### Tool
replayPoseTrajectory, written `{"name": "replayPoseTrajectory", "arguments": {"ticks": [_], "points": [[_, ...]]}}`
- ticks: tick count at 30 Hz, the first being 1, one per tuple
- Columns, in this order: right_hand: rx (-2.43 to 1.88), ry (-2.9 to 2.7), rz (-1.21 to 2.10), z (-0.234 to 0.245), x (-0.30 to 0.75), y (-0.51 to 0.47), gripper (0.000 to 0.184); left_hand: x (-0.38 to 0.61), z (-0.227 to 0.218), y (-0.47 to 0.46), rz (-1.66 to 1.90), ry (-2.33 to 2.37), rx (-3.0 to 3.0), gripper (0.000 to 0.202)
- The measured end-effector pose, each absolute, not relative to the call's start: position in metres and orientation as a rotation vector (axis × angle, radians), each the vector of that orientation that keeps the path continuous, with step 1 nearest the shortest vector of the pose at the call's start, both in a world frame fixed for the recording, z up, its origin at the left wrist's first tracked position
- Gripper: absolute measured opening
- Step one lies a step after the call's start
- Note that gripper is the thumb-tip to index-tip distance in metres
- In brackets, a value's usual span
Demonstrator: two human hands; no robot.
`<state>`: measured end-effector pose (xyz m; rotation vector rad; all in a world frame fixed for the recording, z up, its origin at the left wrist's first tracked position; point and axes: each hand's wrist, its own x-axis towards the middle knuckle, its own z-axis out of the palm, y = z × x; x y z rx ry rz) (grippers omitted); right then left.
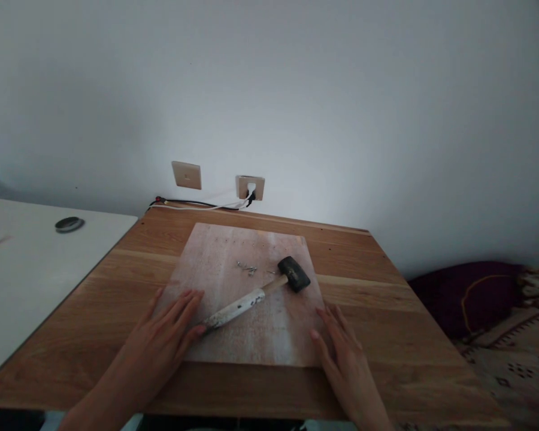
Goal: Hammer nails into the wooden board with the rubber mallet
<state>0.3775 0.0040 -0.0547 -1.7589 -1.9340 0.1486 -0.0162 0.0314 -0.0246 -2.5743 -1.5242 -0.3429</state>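
A pale wooden board [256,347] lies flat on the wooden table. Across it rests a mallet [247,302] with a black head at the upper right and a white-wrapped handle slanting down to the left. Several small metal screws or nails [247,267] lie loose near the board's middle, and a row of small marks runs along its far part. My left hand [166,329] is spread on the board's left side, its thumb by the end of the mallet handle. At the right edge, my right hand [339,347] touches the board with fingers apart, holding nothing.
Behind the wooden table [372,335], plugged cables run from a wall socket [250,188] along its back edge. A white surface [36,269] with a round dark lid-like object [69,224] adjoins on the left. A purple cushion [467,296] and patterned fabric sit at the right.
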Motion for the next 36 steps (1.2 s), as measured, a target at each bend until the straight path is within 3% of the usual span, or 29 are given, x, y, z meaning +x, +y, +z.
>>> {"name": "replayPoseTrajectory", "arguments": {"ticks": [12, 20, 30, 36], "points": [[-1.577, -2.201, 0.356, -0.030, 0.277, 0.035, 0.057, -0.122, -0.021, 0.032, -0.083, -1.761, -2.279, 0.058], [-1.486, -2.364, 0.389, -0.012, 0.254, 0.040, 0.057, -0.162, -0.046, 0.037, -0.479, -1.881, -2.204, 0.051], [-1.575, -2.180, 0.022, -0.024, 0.316, 0.042, 0.039, -0.090, -0.024, 0.028, -0.239, -1.713, -2.312, 0.054], [-1.742, -2.023, -0.199, -0.026, 0.382, 0.031, 0.053, -0.028, -0.016, 0.021, -0.280, -1.659, -2.490, 0.041]]}}
